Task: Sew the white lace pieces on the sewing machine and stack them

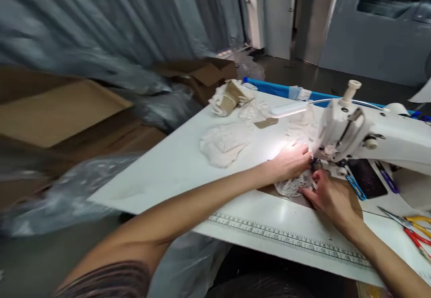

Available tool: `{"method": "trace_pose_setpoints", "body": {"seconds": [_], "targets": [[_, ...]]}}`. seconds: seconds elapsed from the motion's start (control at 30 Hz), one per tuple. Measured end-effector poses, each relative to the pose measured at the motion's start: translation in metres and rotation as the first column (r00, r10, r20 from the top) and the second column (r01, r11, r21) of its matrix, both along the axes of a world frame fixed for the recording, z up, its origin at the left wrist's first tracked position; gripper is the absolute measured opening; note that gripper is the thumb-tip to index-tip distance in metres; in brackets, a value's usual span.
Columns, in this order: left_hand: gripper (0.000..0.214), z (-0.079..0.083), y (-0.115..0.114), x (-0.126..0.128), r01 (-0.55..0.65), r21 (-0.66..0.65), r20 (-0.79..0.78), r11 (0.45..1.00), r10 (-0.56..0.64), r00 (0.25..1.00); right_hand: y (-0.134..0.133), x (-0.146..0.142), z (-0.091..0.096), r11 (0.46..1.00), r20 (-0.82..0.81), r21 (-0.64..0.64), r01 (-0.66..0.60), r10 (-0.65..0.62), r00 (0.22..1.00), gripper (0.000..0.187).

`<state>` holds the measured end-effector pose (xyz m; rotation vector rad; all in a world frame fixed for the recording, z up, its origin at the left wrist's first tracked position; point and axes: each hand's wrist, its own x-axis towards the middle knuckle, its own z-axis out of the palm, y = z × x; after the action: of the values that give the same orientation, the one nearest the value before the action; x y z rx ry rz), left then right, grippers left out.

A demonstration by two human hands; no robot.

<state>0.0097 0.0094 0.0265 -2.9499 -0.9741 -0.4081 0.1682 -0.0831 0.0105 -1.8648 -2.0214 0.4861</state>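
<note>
Watching the feed here. Both hands are on a small piece of white lace (292, 186), which lies on the tabletop (161, 172) right at the needle end of the white sewing machine (373, 140), over at about 3 o'clock in the view.

The left hand (290, 161) lies at the lace's 12 o'clock edge, palm down. Its fingers are together and flat on the cloth, tips nearly at the needle, though the lamp glare washes them out a bit. The right hand (329, 197) is at the lace's 4 o'clock. Its fingers are curled with the tips down on the lace edge, and I honestly can't tell whether they pinch it or just press.

- A loose heap of lace (224, 144) sits at 9 o'clock of the left hand, apart from it.
- A second pile with a beige piece (231, 98) is further out at 11 o'clock.
- A white lamp bar (288, 109) hangs above the work.
- Scissors (413, 229) with yellow and red handles lie at 4 o'clock of the right hand.
- A printed ruler (286, 235) runs along the near tabletop edge.
- Cardboard boxes (54, 109) are off at 9 o'clock, blurred.
</note>
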Motion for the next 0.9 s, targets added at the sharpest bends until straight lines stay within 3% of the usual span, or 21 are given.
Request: {"method": "trace_pose_setpoints", "body": {"seconds": [0.07,0.1,0.17,0.23,0.37,0.47,0.6,0.67,0.77,0.9], "targets": [[0.022,-0.008,-0.009,0.003,-0.128,0.057,-0.027,0.99,0.13,0.991,-0.002,0.013,-0.012,0.948,0.172,0.261,-0.18,0.138,0.975,0.028],[0.027,-0.012,-0.012,0.003,-0.153,0.069,-0.04,0.986,0.156,0.987,-0.002,0.018,-0.017,0.88,0.215,0.355,-0.317,0.253,0.943,0.026],[0.037,-0.02,-0.011,0.0,-0.154,0.072,-0.057,0.985,0.158,0.986,-0.002,0.023,-0.026,0.752,0.262,0.471,-0.46,0.379,0.888,0.026],[0.046,-0.028,-0.001,-0.003,-0.077,0.059,-0.076,0.995,0.081,0.994,-0.002,0.023,-0.031,0.706,0.277,0.511,-0.491,0.406,0.871,0.03],[0.047,-0.035,0.03,-0.005,0.164,0.041,-0.095,0.986,-0.159,0.983,-0.003,0.019,-0.034,0.748,0.319,0.468,-0.471,0.354,0.879,0.034],[0.038,-0.028,0.038,-0.006,0.235,0.051,-0.055,0.971,-0.232,0.971,-0.004,0.018,-0.034,0.786,0.328,0.41,-0.462,0.346,0.879,0.035],[0.029,-0.011,0.02,-0.025,0.213,0.106,0.138,0.971,-0.227,0.964,-0.005,0.019,-0.029,0.837,0.269,0.315,-0.448,0.374,0.888,0.035],[0.023,-0.006,0.008,-0.04,0.349,0.097,0.169,0.932,-0.361,0.917,-0.005,0.021,-0.027,0.857,0.201,0.273,-0.436,0.393,0.897,0.039],[0.017,-0.008,-0.007,-0.055,0.54,0.082,0.181,0.838,-0.545,0.819,-0.006,0.024,-0.024,0.891,0.077,0.218,-0.398,0.391,0.917,0.05],[0.03,-0.018,-0.015,-0.048,0.499,0.249,0.072,0.83,-0.529,0.845,-0.007,0.026,-0.023,0.901,0.001,0.22,-0.374,0.383,0.924,0.065]]}}
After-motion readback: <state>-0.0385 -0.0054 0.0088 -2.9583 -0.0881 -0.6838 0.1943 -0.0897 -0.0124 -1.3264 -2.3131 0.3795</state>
